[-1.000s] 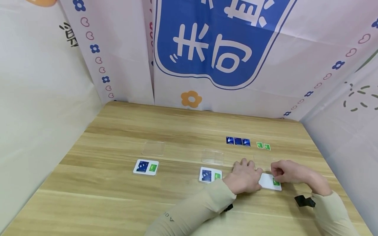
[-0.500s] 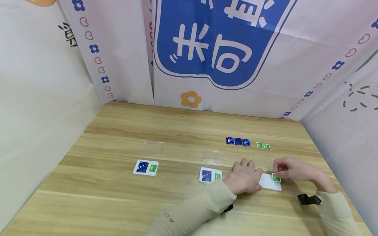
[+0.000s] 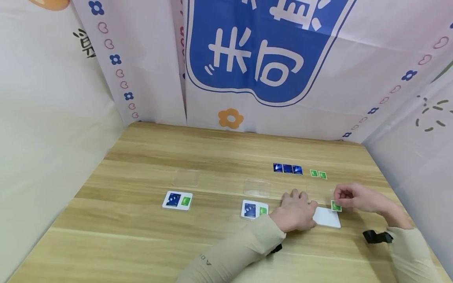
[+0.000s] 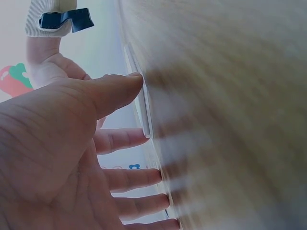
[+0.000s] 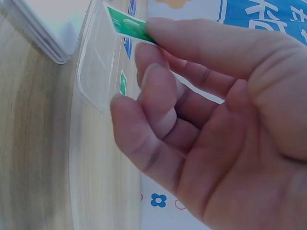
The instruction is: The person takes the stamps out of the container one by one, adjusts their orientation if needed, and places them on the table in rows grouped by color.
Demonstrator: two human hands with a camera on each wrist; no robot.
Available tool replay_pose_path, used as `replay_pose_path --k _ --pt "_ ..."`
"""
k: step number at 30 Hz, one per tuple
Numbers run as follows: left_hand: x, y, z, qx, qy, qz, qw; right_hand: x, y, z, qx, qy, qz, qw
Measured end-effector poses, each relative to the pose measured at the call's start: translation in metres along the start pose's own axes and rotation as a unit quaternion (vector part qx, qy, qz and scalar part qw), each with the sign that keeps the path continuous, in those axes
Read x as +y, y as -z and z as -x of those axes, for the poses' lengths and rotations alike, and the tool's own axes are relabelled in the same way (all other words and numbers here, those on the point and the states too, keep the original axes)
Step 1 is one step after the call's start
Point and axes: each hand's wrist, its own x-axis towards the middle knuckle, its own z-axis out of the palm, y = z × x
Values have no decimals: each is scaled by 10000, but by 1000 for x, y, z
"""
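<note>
Reading clock directions from the bare white card [image 3: 326, 217] in the head view, two of the three cards look filled: the middle card [image 3: 261, 204] and, farther out, the leftmost card [image 3: 185, 194], both at 9 o'clock, each bear a blue picture and a green one. The third seems the unfinished one, with nothing set on its white face. Its green stamp [image 3: 336, 206] is at the card's edge, between 1 and 2 o'clock, in the grip of the right hand [image 3: 359, 197], pinched between thumb and finger; whether its lower edge touches the card is hard to tell. The left hand [image 3: 296, 212], at 9 o'clock, grasps nothing: its fingers are spread, thumb and forefinger against the card's edge, seemingly steadying it. Unused on the table [image 3: 141, 243] lie three blue stamps [image 3: 288, 169] near 11 o'clock and two green stamps [image 3: 323, 175] around 12. Clear plates [image 3: 186, 178] lie beyond the cards; if these are covers, fitting them also remains to be done.
</note>
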Motion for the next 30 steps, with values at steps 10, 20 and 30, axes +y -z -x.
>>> replay_pose_path --k 10,20,30 --pt "3 1 0 19 -76 -116 9999 3 4 4 204 -247 -160 9994" --pt "4 1 0 -70 -55 -138 9999 6 10 -1 367 -518 52 9980" --pt "2 -1 0 -89 29 -66 9999 5 19 -11 345 -763 16 9965"
